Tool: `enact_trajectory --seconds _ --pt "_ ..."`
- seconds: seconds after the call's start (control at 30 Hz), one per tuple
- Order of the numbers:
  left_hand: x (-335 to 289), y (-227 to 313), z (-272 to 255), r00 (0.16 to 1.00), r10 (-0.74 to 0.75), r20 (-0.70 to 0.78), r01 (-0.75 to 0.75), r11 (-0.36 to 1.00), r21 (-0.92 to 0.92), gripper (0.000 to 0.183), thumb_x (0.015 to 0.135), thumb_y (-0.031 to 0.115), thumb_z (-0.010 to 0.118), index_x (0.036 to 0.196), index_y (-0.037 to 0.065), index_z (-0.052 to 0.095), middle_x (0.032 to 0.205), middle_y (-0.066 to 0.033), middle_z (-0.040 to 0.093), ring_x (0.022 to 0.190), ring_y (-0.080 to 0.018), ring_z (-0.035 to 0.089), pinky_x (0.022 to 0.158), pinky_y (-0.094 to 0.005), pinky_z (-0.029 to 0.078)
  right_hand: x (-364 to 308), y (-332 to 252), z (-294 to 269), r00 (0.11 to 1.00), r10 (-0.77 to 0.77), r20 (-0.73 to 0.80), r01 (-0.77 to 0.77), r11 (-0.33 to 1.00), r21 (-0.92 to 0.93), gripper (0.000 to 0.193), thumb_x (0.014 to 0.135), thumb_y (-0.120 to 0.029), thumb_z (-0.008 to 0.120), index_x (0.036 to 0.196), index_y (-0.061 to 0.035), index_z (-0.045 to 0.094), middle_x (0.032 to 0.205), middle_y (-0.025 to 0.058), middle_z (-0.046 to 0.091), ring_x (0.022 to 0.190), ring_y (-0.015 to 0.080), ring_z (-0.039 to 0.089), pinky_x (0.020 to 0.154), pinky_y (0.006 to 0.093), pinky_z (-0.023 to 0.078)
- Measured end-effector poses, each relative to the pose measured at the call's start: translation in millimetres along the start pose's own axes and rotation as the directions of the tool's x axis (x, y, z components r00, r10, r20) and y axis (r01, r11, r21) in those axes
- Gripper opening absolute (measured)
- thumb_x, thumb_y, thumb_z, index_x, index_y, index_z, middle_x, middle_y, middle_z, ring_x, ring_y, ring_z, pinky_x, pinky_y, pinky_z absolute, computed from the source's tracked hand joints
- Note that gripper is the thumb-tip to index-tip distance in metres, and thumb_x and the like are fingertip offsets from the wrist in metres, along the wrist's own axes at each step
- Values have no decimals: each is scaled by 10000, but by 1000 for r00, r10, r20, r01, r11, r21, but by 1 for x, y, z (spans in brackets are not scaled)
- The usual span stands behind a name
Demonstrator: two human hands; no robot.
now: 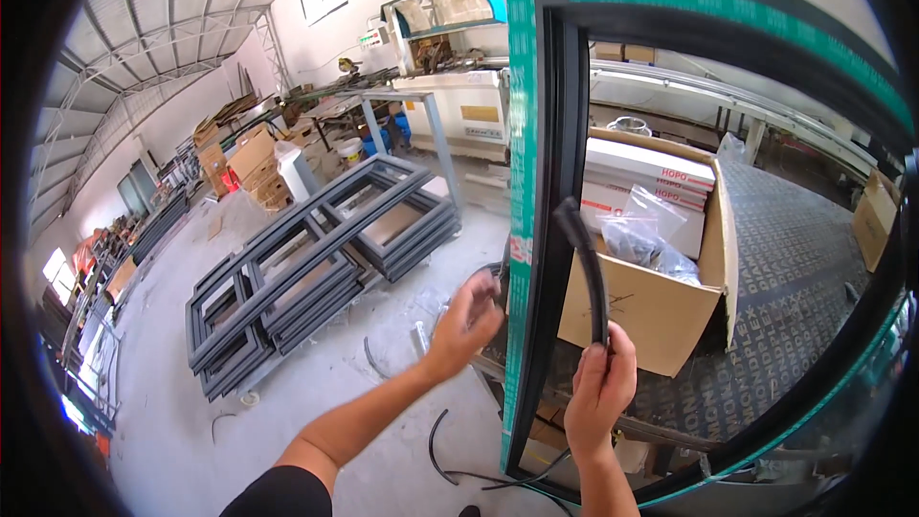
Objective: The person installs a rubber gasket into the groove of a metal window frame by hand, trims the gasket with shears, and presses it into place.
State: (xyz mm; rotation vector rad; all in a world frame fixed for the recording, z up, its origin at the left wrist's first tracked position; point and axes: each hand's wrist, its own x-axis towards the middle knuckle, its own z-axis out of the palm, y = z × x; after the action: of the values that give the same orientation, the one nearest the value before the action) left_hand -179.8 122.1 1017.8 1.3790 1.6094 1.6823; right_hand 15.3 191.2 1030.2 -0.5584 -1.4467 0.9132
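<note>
My right hand [599, 385] is closed, thumb against fingers, on a black rubber sealing strip [592, 278]. The strip's end sticks up above the fist and leans left, in front of a dark window frame [550, 230]. Green protective film [520, 182] covers the frame's outer faces. Just left of the frame's upright is my left hand [467, 322], its fingers loosely bent and apart, with nothing visible in them. More thin black strip [442, 450] lies curled on the floor below; whether it joins the held piece is hidden.
Through the frame, an open cardboard box [651, 316] with white cartons [641, 172] and a clear plastic bag [651, 239] stands on a dark printed board [785, 258]. At left, grey window frames [316, 268] lie stacked low on the floor. Machinery [450, 105] lines the back wall.
</note>
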Motion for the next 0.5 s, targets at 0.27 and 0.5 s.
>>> enact_trajectory --seconds 0.27,0.5 --pt "111 171 5 879 461 -120 -425 873 241 525 934 182 575 1366 -4 342 1284 -148 490 1242 -209 451 1021 -367 369 72 -50 28 946 305 110 -323 858 399 191 989 -194 482 967 -17 548 599 -44 428 474 18 385 406 178 297" --pt "157 215 43 831 508 -227 -426 843 328 609 855 159 697 1343 1 370 1226 -95 532 1125 -151 516 940 -332 397 122 -53 40 901 303 310 -424 769 479 187 990 -235 488 954 -58 538 638 -40 440 441 14 374 367 164 284"
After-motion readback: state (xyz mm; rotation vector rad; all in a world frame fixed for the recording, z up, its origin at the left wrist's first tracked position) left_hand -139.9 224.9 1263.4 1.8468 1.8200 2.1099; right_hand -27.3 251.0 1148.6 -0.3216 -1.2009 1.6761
